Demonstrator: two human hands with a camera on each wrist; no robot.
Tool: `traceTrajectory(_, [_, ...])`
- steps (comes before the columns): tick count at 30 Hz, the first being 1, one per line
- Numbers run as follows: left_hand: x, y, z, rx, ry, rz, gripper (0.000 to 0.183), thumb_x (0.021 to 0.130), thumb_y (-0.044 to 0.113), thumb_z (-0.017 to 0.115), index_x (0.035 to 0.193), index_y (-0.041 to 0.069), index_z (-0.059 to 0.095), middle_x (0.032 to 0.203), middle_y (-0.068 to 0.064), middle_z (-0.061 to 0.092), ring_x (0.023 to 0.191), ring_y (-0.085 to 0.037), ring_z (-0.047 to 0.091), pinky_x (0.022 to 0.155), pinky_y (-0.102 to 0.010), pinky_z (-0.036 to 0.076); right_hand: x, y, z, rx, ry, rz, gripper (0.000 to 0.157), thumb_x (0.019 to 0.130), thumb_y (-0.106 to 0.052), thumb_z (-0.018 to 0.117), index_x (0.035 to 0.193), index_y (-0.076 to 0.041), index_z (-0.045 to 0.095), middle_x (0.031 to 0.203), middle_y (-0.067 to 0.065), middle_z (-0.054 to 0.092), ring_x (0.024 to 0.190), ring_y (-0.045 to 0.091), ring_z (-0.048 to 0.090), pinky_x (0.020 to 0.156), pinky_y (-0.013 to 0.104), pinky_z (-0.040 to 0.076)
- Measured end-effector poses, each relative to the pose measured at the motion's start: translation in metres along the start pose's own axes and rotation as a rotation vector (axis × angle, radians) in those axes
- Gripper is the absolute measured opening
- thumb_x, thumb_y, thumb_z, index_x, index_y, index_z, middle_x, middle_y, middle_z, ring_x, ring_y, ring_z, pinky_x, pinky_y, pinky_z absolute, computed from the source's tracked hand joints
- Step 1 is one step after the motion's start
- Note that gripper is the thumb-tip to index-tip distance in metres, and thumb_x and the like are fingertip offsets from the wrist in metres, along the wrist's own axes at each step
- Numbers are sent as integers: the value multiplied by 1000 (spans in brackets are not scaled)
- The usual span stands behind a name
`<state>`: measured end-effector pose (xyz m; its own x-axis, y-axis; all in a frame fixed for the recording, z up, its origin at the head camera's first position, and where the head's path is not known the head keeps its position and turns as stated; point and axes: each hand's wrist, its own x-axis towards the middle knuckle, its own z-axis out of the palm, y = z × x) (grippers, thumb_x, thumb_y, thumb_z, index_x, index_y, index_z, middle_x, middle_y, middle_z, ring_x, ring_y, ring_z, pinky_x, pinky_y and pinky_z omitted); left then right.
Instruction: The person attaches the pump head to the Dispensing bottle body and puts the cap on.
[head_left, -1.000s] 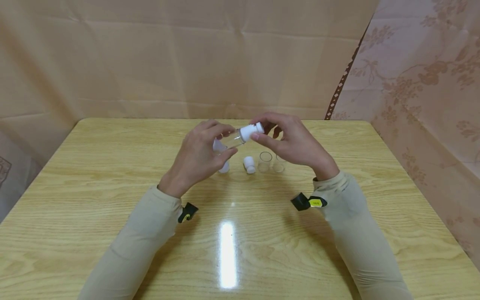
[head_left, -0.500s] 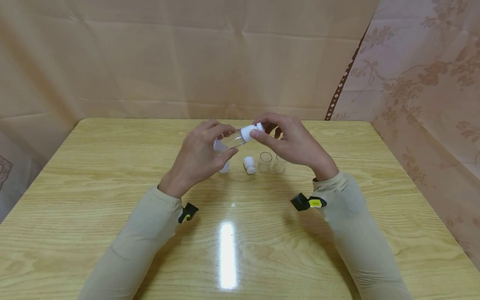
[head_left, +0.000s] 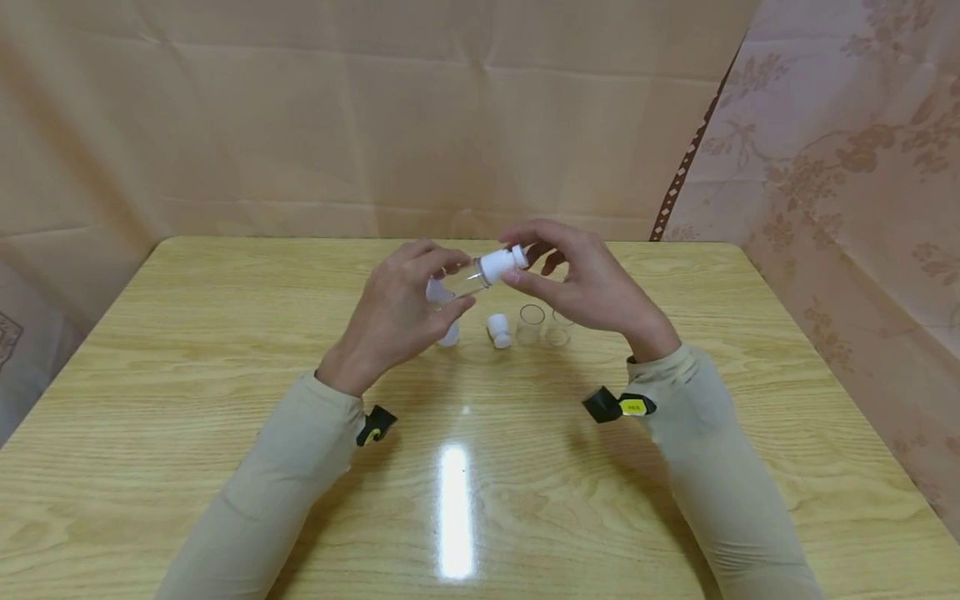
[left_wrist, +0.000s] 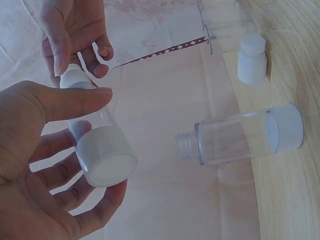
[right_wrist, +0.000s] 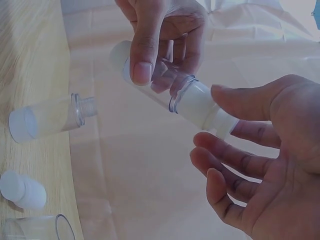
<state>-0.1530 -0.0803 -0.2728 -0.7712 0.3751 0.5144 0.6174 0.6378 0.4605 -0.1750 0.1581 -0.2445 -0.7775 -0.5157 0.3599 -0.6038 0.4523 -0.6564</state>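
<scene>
My left hand (head_left: 393, 304) grips a clear bottle (head_left: 465, 281) with a white base, tilted above the table. A white pump head (head_left: 495, 265) sits on the bottle's upper end. There my right hand (head_left: 592, 279) pinches it between thumb and index finger, while the other fingers stay loosely bent beside it. In the left wrist view the bottle's white base (left_wrist: 107, 155) faces the camera, with thumb and fingers around the body. Below the hands, a second clear bottle (right_wrist: 52, 117) shows a bare threaded neck. It is mostly hidden behind my left hand in the head view.
On the wooden table (head_left: 480, 500), a loose white pump head (head_left: 498, 330) stands near the second bottle. To its right are two clear cylindrical covers (head_left: 529, 327), one partly behind my right hand. Beige cloth (head_left: 420, 125) hangs behind the table's far edge.
My right thumb and fingers shift slightly around the pump head, and that hand rises a little. The left hand and bottle stay almost in place.
</scene>
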Motion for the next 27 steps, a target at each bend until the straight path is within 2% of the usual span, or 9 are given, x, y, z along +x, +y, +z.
traceTrajectory(6, [0,0,1,1,0,-5,39,83,16,86,117,3,72,107,-9,68,97,-24,60,80,-40,51,0,0,0,12,-6,-21,30,95,-8,73,124,-4,67,115,6,67,98,21,61,83,40,49])
traceTrajectory(11, [0,1,0,4,-3,-9,38,83,16,86,117,3,72,107,-8,68,98,-24,60,80,-40,51,0,1,1,18,-13,-15,26,96,-8,71,122,-4,68,109,6,68,96,21,60,82,39,49])
traceTrajectory(27, [0,2,0,8,2,6,38,84,16,85,117,3,72,107,-10,68,97,-24,60,80,-39,51,2,0,3,-21,-8,53,19,100,-20,67,111,-5,71,93,6,69,87,19,60,77,39,48])
